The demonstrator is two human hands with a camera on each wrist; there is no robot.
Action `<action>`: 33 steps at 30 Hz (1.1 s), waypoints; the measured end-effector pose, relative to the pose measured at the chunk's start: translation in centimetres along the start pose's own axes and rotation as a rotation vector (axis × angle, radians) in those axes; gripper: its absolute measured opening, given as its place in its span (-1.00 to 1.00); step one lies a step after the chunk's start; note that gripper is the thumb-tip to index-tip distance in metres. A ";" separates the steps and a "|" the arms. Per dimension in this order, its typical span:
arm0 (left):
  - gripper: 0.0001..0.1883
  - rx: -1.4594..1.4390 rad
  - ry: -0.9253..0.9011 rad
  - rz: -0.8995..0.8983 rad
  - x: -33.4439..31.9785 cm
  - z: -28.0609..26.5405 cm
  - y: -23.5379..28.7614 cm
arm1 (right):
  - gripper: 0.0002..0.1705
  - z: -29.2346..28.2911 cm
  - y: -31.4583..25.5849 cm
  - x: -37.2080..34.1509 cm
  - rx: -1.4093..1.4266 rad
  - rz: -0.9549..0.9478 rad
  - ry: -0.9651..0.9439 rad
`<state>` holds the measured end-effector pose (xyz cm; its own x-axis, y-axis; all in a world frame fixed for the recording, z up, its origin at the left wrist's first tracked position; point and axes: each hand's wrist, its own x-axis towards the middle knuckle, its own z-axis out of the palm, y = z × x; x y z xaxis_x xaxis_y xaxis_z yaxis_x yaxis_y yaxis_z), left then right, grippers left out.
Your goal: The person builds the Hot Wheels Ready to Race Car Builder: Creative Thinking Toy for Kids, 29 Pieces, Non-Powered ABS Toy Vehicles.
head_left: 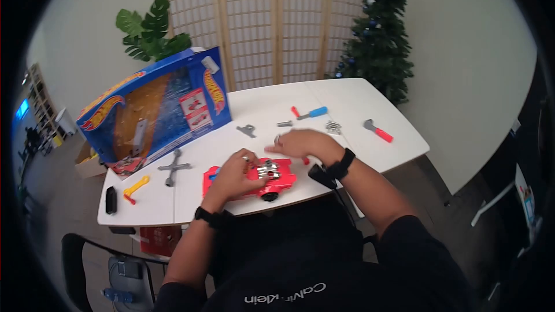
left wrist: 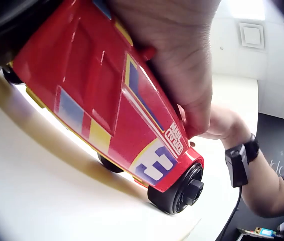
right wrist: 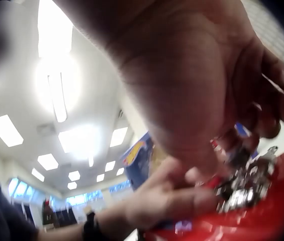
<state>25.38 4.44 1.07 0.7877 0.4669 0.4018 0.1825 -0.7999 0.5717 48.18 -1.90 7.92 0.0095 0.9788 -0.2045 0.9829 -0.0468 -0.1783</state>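
Note:
A red toy race car [head_left: 279, 186] with a shiny silver engine [head_left: 269, 170] and black wheels sits at the table's near edge. My left hand [head_left: 234, 176] lies over its body and grips it, thumb alongside the engine. In the left wrist view, the car [left wrist: 99, 75] shows stickers and a black wheel [left wrist: 177, 193] below that hand. My right hand [head_left: 300, 143] is over the far side of the car, fingers pointing left towards the left hand. In the right wrist view its bent fingers are close to the engine [right wrist: 247, 188]; I cannot tell whether they pinch anything.
A blue toy box [head_left: 159, 110] stands at the back left. On the left lie a grey cross wrench [head_left: 173, 167], a yellow wrench [head_left: 137, 186] and a black piece [head_left: 111, 200]. Farther right are a blue-handled screwdriver [head_left: 317, 112], several bolts [head_left: 333, 127] and a red-handled wrench [head_left: 379, 132].

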 end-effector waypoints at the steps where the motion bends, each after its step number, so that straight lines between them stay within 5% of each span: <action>1: -0.56 -0.029 0.026 0.006 0.0 0.3 -0.7 | -0.41 0.0 3.9 1.4 -0.036 0.029 0.102; 4: -0.57 -0.113 0.069 0.034 -0.1 1.1 -1.3 | -0.35 0.0 12.2 0.2 -0.055 0.254 0.383; 8: -0.59 -0.031 0.037 0.005 -0.1 0.1 -0.1 | -0.45 -0.1 19.5 -2.4 -0.165 0.482 0.236; 10: -0.57 -0.004 0.055 0.022 -0.1 0.1 -0.1 | -0.51 0.3 20.0 -2.1 -0.117 0.385 0.241; 15: -0.54 -0.034 0.026 -0.008 -0.1 -0.1 0.0 | -0.59 1.6 15.5 4.7 0.125 -0.026 0.380; 17: -0.53 -0.028 0.016 -0.029 -0.1 0.1 0.1 | -0.66 2.7 14.1 7.8 -0.066 -0.130 0.462; 27: -0.52 0.005 0.019 0.000 -0.1 0.1 -0.7 | -0.73 3.9 12.9 11.9 -0.100 0.110 0.377; 33: -0.48 0.070 0.018 0.017 -0.2 -0.1 -0.5 | -0.75 -2.6 6.1 2.5 0.177 -0.134 0.417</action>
<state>25.09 4.77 0.81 0.7805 0.4592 0.4241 0.2101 -0.8318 0.5138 54.62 0.81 8.78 -0.0066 0.9733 0.2293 0.9342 0.0878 -0.3457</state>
